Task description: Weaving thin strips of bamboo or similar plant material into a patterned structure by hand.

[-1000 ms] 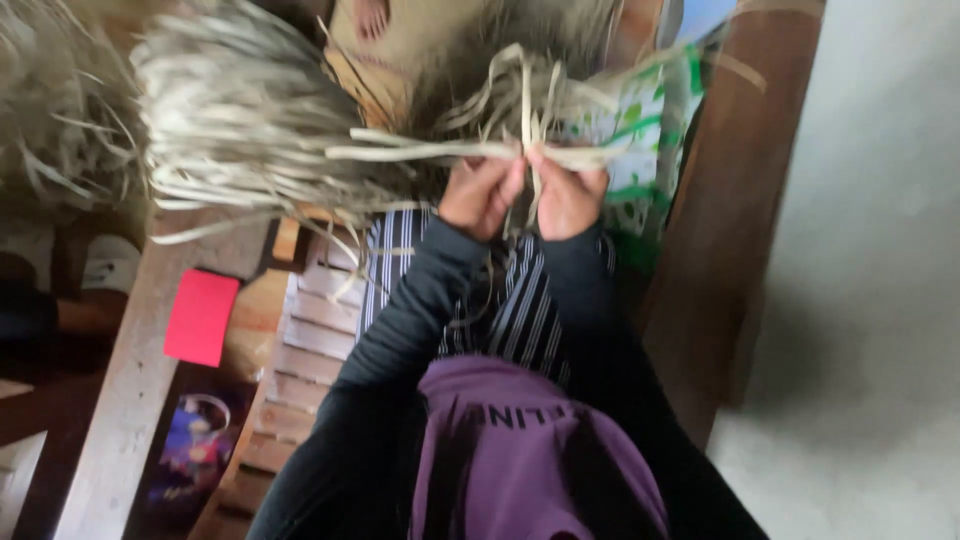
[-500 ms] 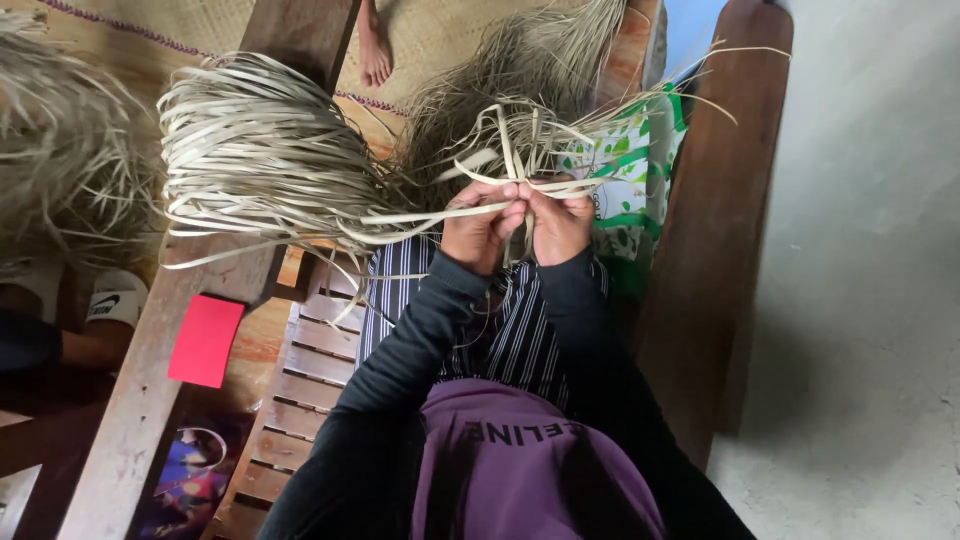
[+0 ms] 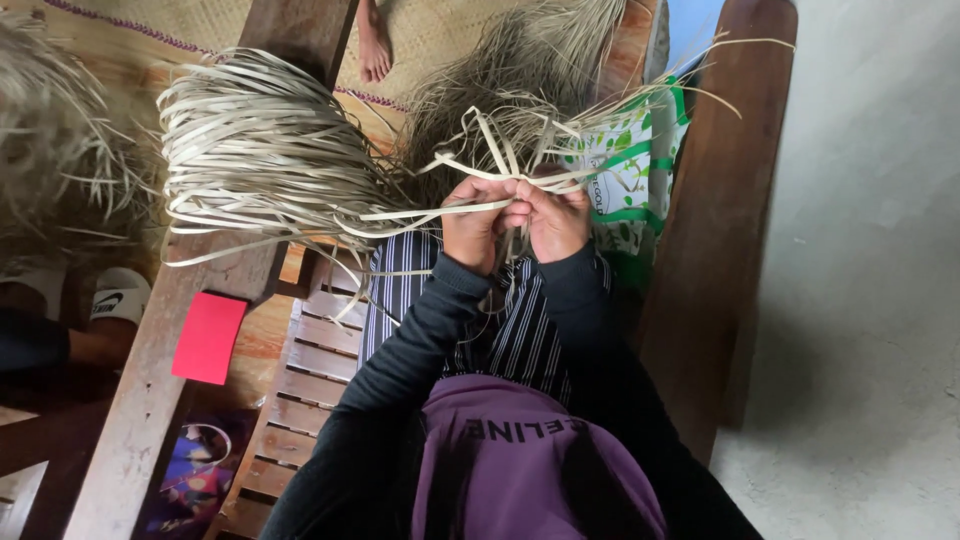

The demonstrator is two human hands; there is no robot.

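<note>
My left hand point(image 3: 472, 222) and my right hand point(image 3: 553, 218) meet above my lap, both pinching pale dried leaf strips point(image 3: 497, 160) that cross and loop just above the fingers. One long strip runs left from my left hand into a big bundle of flat pale strips point(image 3: 255, 150) resting on a wooden beam. A darker tangle of finer fibres point(image 3: 520, 60) lies beyond the hands. My sleeves are dark and my lap is covered by striped cloth point(image 3: 510, 330).
I sit on a slatted wooden bench point(image 3: 300, 370) between two wooden arm beams point(image 3: 720, 200). A green-and-white printed bag point(image 3: 630, 170) lies at my right. A red card point(image 3: 208, 337), another person's bare foot point(image 3: 374, 45) on a woven mat, and a sandalled foot point(image 3: 105, 300) are nearby.
The view has shifted so the hands and bundles sit lower in the frame. My hands stay together on the strips, fingers working them slightly.
</note>
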